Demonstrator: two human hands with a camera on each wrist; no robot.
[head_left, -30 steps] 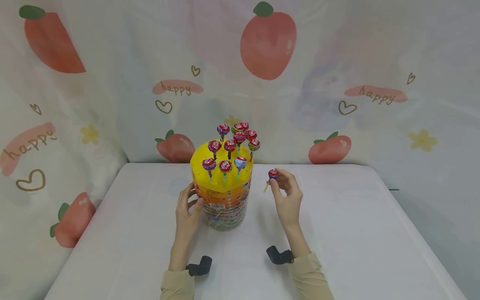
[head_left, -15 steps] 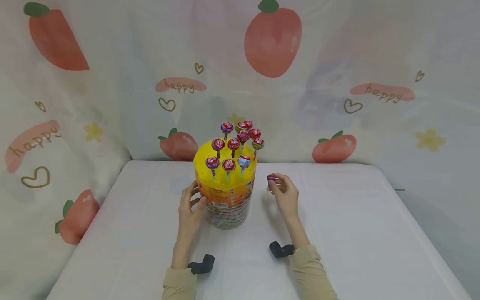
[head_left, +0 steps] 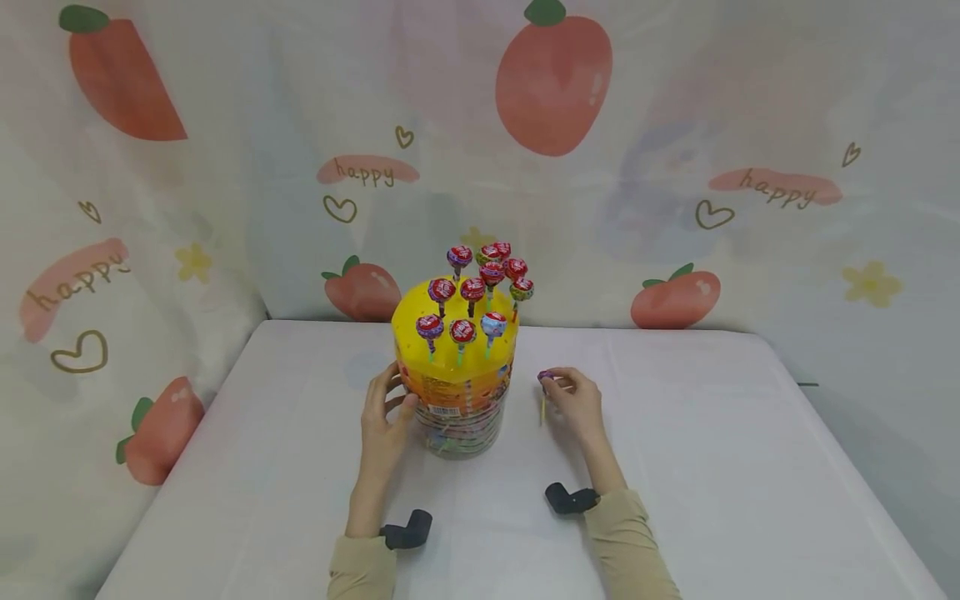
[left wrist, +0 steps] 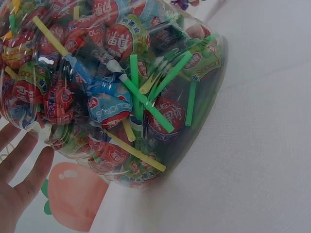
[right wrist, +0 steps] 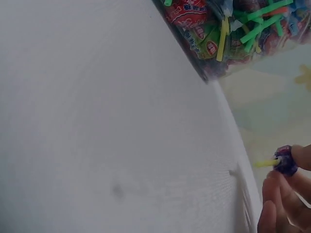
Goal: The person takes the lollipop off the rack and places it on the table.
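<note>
Nearest, in front of the jar: tan sleeves [head_left: 363,568] and dark wrist fittings [head_left: 408,531], one on each arm. Left hand [head_left: 383,423]: spread fairly wide against the jar's left side, thumb toward the viewer; it steadies rather than lifts, to judge by its pose, and how firmly it presses cannot be told. Right hand [head_left: 581,406]: to the right of the jar and apart from it, thumb and fingertips pinched on the wrapped head of a single lollipop [right wrist: 286,162]. The yellow stick [head_left: 543,411] projects free, pointing downward beside the jar. Beneath all, a white table [head_left: 697,467].

Beyond the hands, the jar [head_left: 448,390] stands upright, its clear wall showing packed sweets [left wrist: 109,102] inside. On top, a yellow lid [head_left: 408,337] bears a cluster of upright lollipops [head_left: 462,332], denser toward its far right. Behind the jar hangs a fruit-printed cloth [head_left: 450,75].

Likely faults: the smooth, round head could turn in so small a pinch, tilting the stick; a stick pushed slantwise at the lid could bend; one-sided pressure from the left hand could slide the jar; a low approach from the right could knock the standing cluster.
</note>
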